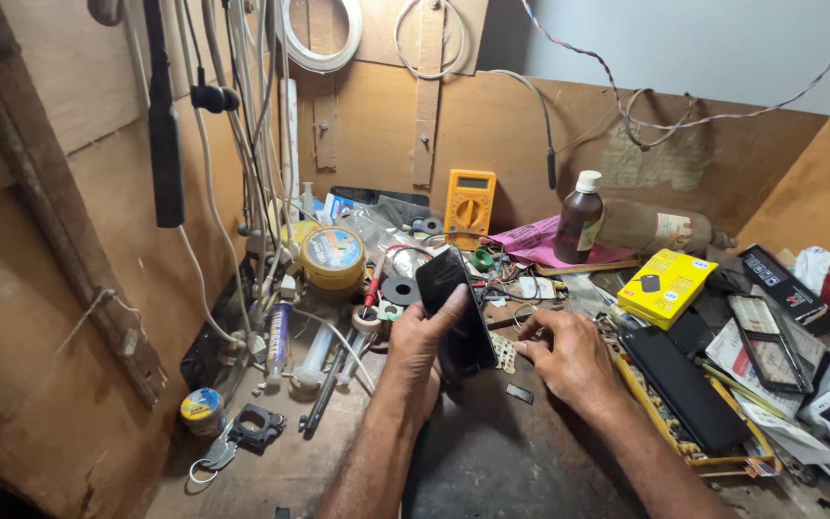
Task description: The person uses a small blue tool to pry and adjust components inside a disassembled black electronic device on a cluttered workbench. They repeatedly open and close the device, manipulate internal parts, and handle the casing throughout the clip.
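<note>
— Counted on the bench?
— One black smartphone, one yellow multimeter against the back board, one brown bottle with a white cap, one yellow box, one round tin with a yellow rim, one small solder spool near the left edge. Two hands in view.
— Where is the phone?
— Mid-bench, lifted and tilted, dark screen up, above the worn dark work surface.
— Left hand?
— Left hand wrapped around the lower part of the phone, thumb pressed flat across the glass, remaining fingers curled behind and mostly hidden.
— Right hand?
— Right hand just beside the phone, palm down, fingers loosely bent and a little spread, tips resting on the bench near a small perforated metal plate. Holding nothing visible; whether the index finger touches the plate, cannot tell.
— Anything else close?
— One long black slab-shaped device lying in a yellow-edged tray, right of the right wrist. One small dark chip lying loose between the forearms.
</note>
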`<move>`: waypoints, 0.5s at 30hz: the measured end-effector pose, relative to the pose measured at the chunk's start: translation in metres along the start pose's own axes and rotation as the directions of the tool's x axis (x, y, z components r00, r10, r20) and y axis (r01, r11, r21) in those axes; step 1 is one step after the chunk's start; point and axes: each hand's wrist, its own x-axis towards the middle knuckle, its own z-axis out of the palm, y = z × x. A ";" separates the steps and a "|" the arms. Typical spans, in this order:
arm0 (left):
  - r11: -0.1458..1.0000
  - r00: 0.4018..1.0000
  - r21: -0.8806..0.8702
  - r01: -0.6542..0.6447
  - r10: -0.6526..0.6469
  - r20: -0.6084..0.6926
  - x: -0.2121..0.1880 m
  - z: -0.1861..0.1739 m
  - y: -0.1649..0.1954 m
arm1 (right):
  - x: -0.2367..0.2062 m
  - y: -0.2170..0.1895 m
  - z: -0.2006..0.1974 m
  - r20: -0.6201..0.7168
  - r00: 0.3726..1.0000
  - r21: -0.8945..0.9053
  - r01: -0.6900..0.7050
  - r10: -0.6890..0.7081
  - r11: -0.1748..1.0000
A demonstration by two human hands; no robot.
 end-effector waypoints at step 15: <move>0.998 1.000 -0.052 0.020 -0.019 0.021 -0.003 0.011 0.007 | -0.007 0.020 0.019 -0.338 0.919 -0.098 0.179 -0.202 0.979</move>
